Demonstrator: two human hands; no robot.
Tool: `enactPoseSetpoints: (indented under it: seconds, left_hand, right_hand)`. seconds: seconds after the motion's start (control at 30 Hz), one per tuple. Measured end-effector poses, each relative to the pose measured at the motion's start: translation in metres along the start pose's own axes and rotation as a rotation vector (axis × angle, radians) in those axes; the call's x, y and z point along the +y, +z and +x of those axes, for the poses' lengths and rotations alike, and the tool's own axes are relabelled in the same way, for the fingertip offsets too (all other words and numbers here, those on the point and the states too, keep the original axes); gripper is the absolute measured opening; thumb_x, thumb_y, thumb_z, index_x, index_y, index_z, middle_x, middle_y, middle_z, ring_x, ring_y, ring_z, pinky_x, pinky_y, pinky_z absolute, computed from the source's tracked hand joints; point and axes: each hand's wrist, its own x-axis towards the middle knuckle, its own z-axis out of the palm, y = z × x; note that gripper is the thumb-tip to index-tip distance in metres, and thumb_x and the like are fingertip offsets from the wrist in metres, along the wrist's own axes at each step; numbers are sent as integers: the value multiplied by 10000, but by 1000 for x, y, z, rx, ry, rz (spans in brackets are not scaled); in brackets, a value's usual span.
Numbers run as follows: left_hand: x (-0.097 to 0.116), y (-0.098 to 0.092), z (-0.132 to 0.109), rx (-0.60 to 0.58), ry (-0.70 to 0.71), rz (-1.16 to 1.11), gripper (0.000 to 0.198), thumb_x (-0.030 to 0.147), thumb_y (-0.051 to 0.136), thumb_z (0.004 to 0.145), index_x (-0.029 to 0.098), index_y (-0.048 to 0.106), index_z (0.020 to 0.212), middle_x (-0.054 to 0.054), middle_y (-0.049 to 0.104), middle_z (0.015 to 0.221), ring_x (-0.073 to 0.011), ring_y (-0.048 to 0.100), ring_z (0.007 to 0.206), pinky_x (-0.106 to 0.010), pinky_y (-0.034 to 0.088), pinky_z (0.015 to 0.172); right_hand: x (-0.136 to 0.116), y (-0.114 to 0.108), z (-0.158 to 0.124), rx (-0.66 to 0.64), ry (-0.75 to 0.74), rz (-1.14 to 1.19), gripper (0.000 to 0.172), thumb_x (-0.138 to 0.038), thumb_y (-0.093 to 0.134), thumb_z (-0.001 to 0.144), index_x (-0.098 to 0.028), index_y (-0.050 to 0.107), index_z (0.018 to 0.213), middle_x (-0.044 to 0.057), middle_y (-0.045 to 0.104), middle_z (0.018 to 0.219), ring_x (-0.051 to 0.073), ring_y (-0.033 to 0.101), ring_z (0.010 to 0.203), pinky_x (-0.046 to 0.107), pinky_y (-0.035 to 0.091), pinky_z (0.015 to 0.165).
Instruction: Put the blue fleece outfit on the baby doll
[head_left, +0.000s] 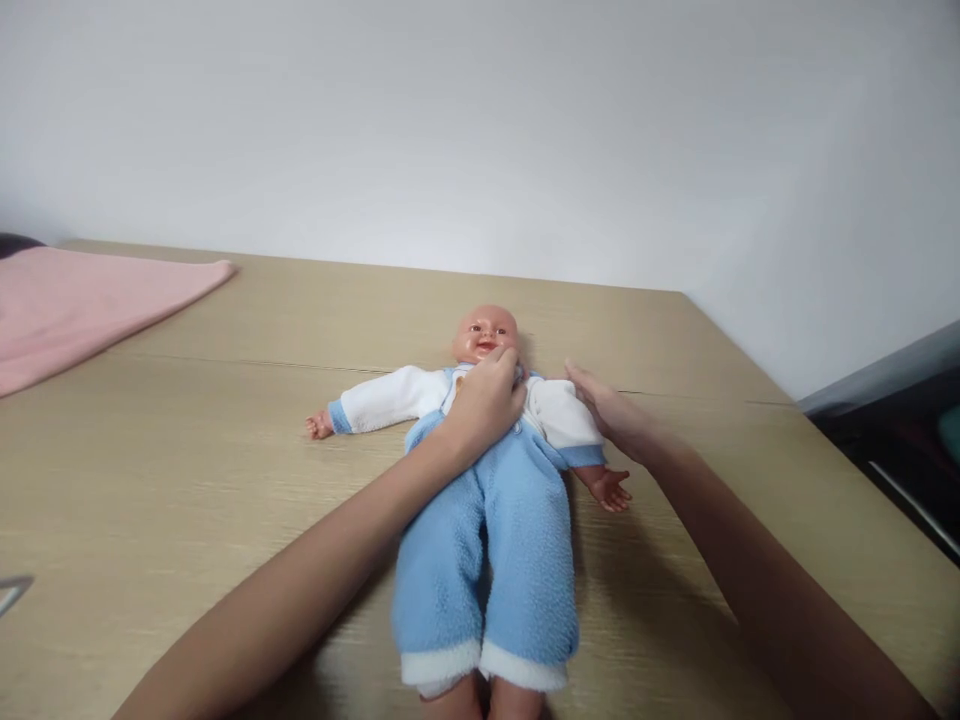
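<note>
doll [517, 500]: on its back on the table [187, 500], feet nearest, head far, long axis running away from the person
left hand [491, 395]: across upper chest by the chin, fingers curled; can't tell if cloth is pinched
right hand [604, 402]: beside the white sleeve [559, 410], fingers straight, nothing seen held
nearer hand: left, over the body; doll also lies just left of right hand
edges: table's right edge slants past right forearm, pink cloth [97, 300] well apart at left
beyond head: tabletop, then wall [480, 130]
</note>
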Motion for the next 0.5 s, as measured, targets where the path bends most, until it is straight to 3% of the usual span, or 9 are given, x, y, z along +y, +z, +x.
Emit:
enactPoseSetpoints:
  seconds: [0.1, 0.17, 0.27, 0.33, 0.43, 0.5]
  left_hand:
    - [1, -1, 0, -35, -13, 57, 89, 122, 624, 1006, 194, 675, 1015, -137, 753, 1151, -307, 710, 1040, -382, 507, 798]
    - [2, -1, 0, -57, -21, 84, 120, 171, 606, 1060, 184, 704, 991, -142, 747, 1142, -303, 708, 1023, -377, 497, 773]
    - [1, 0, 0, -77, -30, 90, 169, 174, 583, 1094, 175, 726, 1004, -149, 749, 1163, -305, 712, 1061, -374, 493, 778]
    - [1, 1, 0, -83, -40, 82, 165, 158, 576, 1098, 169, 733, 1048, -156, 753, 1205, -313, 713, 1104, -376, 494, 789]
    - [1, 2, 0, -84, -46, 83, 161, 146, 572, 1100, 160, 728, 1067, -162, 760, 1218, -316, 716, 1118, -379, 495, 801]
    - [0, 2, 0, -73, -37, 88, 158, 172, 578, 1108, 168, 712, 1026, -155, 761, 1183, -310, 717, 1086, -377, 492, 799]
  right_hand:
    - [-15, -11, -15, -179, 54, -165, 547, -627, 888, 860, -271, 813, 1268, 61, 867, 1068, 295, 781, 862, 358, 599, 726]
    - [-22, -21, -23, -264, 37, -299, 683, -481, 965, 784, -281, 750, 1400, 37, 855, 941, 249, 735, 680, 320, 541, 606]
    - [-27, -42, -29, -470, 79, -507, 683, -319, 839, 828, -263, 691, 1492, -16, 778, 702, 166, 517, 385, 312, 390, 453]
    - [-25, -59, -26, -536, 70, -622, 674, -236, 769, 787, -271, 724, 1459, 10, 831, 824, 180, 577, 452, 314, 420, 492]
    - [-15, -79, -17, -538, 8, -684, 713, -162, 728, 701, -291, 777, 1401, 45, 867, 1176, 270, 758, 803, 325, 531, 654]
    - [-8, -84, -12, -543, -5, -724, 661, -161, 721, 709, -291, 800, 1353, 51, 867, 1164, 292, 761, 847, 338, 532, 671]
